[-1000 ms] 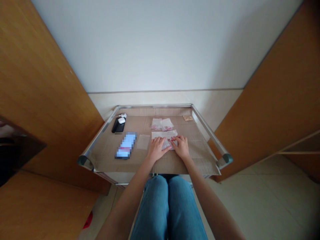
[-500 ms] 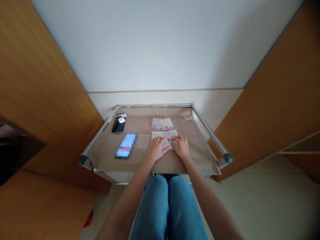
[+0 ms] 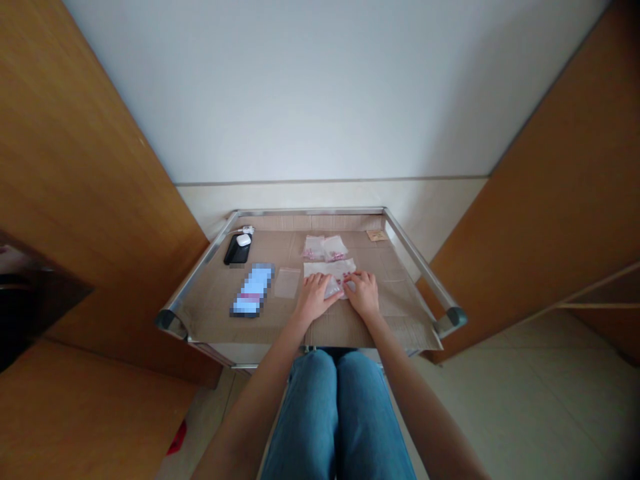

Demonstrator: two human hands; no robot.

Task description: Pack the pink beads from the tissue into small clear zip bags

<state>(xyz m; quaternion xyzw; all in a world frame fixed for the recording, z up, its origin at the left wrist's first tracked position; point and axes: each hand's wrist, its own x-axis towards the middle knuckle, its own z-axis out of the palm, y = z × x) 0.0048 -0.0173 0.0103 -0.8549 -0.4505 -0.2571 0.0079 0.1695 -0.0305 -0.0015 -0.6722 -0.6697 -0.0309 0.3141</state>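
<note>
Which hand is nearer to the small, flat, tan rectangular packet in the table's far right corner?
Right. The right hand is closer to the person than the packet, slightly left of it; the left hand lies farther left.

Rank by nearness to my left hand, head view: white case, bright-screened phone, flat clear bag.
1. Flat clear bag, left of the hand.
2. Bright-screened phone, left of the bag.
3. White case, toward the back left.

White sheet (image 3: 316,268), clear bags (image 3: 334,245), pink pieces (image 3: 339,256), brown cardboard (image 3: 215,330), white case (image 3: 243,240), blue jeans (image 3: 311,413), pale grey-blue wall (image 3: 300,87)
</note>
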